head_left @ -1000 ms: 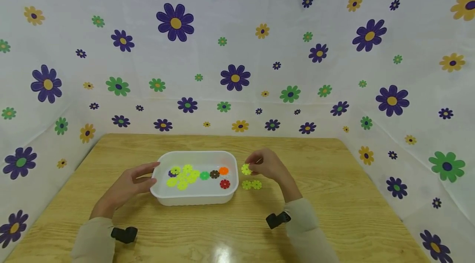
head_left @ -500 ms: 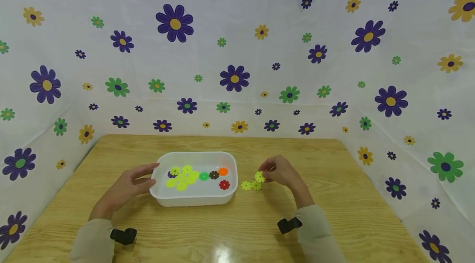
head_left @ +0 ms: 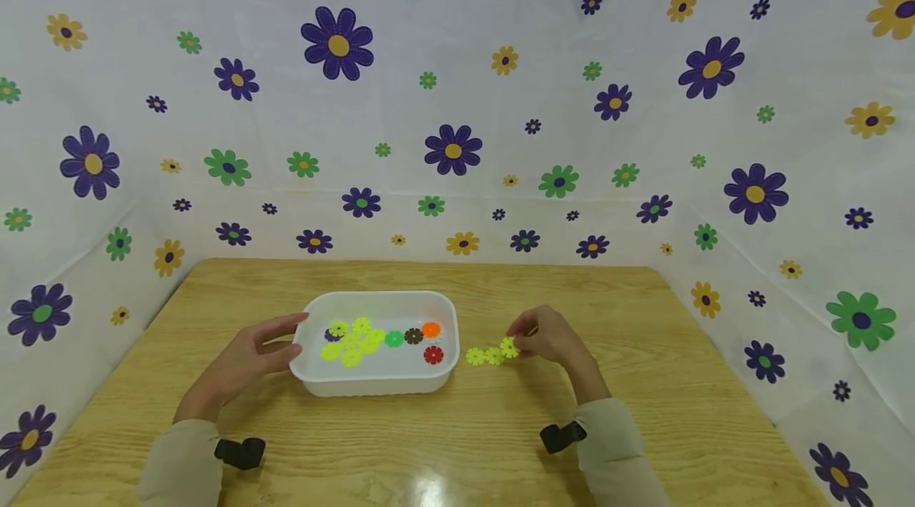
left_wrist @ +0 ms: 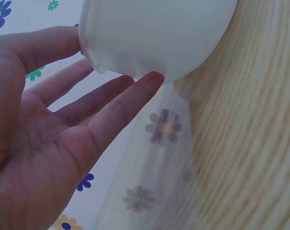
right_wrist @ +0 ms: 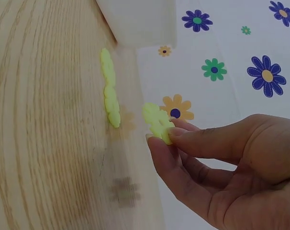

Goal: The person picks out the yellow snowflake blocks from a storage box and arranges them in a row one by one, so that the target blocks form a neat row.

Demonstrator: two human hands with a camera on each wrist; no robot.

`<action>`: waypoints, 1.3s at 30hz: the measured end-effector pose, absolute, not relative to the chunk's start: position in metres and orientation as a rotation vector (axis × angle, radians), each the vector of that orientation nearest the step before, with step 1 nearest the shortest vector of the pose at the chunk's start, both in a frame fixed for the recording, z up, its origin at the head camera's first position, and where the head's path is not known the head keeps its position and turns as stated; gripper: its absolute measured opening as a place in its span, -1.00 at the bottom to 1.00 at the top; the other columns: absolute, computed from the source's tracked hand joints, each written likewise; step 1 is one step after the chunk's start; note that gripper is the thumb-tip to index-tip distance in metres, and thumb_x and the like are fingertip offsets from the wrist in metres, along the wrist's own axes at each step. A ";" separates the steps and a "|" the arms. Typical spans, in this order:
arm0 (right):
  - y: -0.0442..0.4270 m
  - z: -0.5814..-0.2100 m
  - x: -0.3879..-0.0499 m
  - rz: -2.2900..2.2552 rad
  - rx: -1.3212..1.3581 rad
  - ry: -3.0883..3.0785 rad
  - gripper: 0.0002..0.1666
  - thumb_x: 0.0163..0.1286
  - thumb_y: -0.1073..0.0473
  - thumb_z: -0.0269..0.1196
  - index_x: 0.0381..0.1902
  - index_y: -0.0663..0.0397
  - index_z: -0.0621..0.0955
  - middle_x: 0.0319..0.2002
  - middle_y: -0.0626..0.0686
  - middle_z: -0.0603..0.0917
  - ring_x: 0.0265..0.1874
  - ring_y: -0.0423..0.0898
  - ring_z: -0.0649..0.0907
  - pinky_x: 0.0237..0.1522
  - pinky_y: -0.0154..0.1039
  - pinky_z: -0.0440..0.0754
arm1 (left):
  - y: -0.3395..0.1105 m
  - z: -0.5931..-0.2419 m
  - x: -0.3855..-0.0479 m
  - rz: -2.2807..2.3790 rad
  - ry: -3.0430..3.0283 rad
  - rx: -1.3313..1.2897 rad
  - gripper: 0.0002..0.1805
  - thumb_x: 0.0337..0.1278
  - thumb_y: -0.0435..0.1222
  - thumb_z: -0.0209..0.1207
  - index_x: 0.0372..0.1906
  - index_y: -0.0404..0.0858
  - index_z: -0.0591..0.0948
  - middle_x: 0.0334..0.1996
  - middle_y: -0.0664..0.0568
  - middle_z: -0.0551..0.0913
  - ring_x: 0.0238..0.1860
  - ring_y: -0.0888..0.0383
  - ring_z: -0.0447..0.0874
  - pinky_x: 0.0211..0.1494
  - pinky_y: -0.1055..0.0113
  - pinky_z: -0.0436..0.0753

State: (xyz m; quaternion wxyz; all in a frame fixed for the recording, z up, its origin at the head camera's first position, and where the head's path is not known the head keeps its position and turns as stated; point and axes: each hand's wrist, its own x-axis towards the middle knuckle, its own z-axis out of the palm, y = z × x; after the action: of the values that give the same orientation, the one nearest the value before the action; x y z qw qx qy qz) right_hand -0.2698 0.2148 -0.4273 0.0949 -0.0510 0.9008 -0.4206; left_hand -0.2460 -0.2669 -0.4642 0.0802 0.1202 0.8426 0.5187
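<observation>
Between thumb and forefinger my right hand [head_left: 554, 338] pinches a yellow flower-shaped plastic disc [right_wrist: 155, 120]. In the right wrist view the disc is held just above the table, tilted. Two more yellow flower discs [head_left: 476, 357] lie side by side on the wood, left of that hand. My left hand [head_left: 246, 356] touches the left end of a white plastic tub [head_left: 372, 387], its fingers fairly straight against the outside, as the left wrist view shows. Inside the tub are several yellow flower discs [head_left: 350, 340], plus a green disc [head_left: 395, 339], a brown disc [head_left: 414, 336] and a red disc [head_left: 433, 354].
An orange disc [head_left: 430, 329] and a partly covered purple disc [head_left: 331, 335] also lie in the tub. The wooden table [head_left: 400, 451] ends at a white cloth [head_left: 400, 110] printed with flowers, which surrounds it at the back and sides.
My right hand has moved right and slightly nearer with its yellow disc, from beside the tub's rim to the right of the two discs on the table. My left hand stays on the tub.
</observation>
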 end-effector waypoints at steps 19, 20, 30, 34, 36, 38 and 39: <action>0.223 -0.448 -0.275 -1.163 -0.083 2.729 -0.88 0.32 0.48 0.29 -0.22 0.33 0.74 -0.31 0.17 0.73 -0.42 -0.06 0.72 -0.25 -0.15 0.83 | -0.267 -0.465 -0.248 1.538 2.533 0.363 -0.30 0.47 -0.19 0.20 0.59 -0.24 0.27 0.55 -0.42 0.23 0.42 -0.45 0.42 0.29 -0.14 0.68; 0.223 -0.448 -0.275 -1.157 -0.080 2.733 -0.88 0.32 0.48 0.29 -0.22 0.33 0.74 -0.31 0.16 0.73 -0.42 -0.06 0.72 -0.25 -0.16 0.83 | -0.267 -0.465 -0.248 1.538 2.534 0.364 -0.30 0.47 -0.19 0.21 0.59 -0.24 0.27 0.55 -0.42 0.23 0.42 -0.45 0.42 0.29 -0.14 0.68; 0.224 -0.450 -0.275 -1.138 -0.056 2.735 -0.86 0.32 0.49 0.29 -0.20 0.33 0.74 -0.29 0.17 0.74 -0.41 -0.07 0.73 -0.25 -0.16 0.83 | -0.268 -0.465 -0.247 1.563 2.521 0.383 -0.30 0.46 -0.21 0.21 0.58 -0.27 0.28 0.54 -0.43 0.24 0.41 -0.45 0.43 0.27 -0.09 0.71; 0.223 -0.451 -0.275 -1.131 -0.066 2.741 -0.86 0.32 0.50 0.29 -0.20 0.34 0.73 -0.27 0.18 0.75 -0.40 -0.08 0.74 -0.26 -0.16 0.83 | -0.268 -0.464 -0.246 1.576 2.510 0.383 -0.30 0.46 -0.22 0.21 0.57 -0.29 0.28 0.54 -0.44 0.24 0.41 -0.46 0.42 0.26 -0.09 0.71; 0.223 -0.451 -0.275 -1.125 -0.069 2.747 -0.87 0.32 0.49 0.30 -0.20 0.33 0.73 -0.27 0.17 0.76 -0.40 -0.08 0.73 -0.26 -0.16 0.83 | -0.268 -0.465 -0.247 1.578 2.508 0.381 -0.31 0.46 -0.21 0.21 0.57 -0.28 0.28 0.54 -0.43 0.24 0.41 -0.46 0.42 0.26 -0.09 0.71; 0.222 -0.451 -0.276 -1.124 -0.072 2.749 -0.87 0.32 0.49 0.30 -0.19 0.33 0.73 -0.26 0.17 0.76 -0.40 -0.08 0.73 -0.26 -0.16 0.83 | -0.268 -0.465 -0.247 1.576 2.510 0.378 -0.31 0.46 -0.21 0.21 0.57 -0.27 0.29 0.54 -0.43 0.24 0.41 -0.46 0.43 0.26 -0.09 0.71; 0.222 -0.451 -0.276 -1.123 -0.076 2.749 -0.87 0.32 0.49 0.30 -0.19 0.34 0.74 -0.26 0.18 0.76 -0.40 -0.08 0.73 -0.27 -0.16 0.83 | -0.268 -0.465 -0.247 1.576 2.511 0.375 -0.31 0.46 -0.21 0.21 0.57 -0.27 0.29 0.54 -0.43 0.24 0.41 -0.46 0.43 0.27 -0.10 0.71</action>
State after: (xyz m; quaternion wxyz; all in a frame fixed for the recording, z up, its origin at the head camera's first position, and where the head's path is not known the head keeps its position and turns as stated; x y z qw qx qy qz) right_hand -0.2759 0.2222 -0.4514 0.0853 -0.0253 0.9220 -0.3767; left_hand -0.2467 -0.2679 -0.4648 0.0768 0.1252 0.8378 0.5259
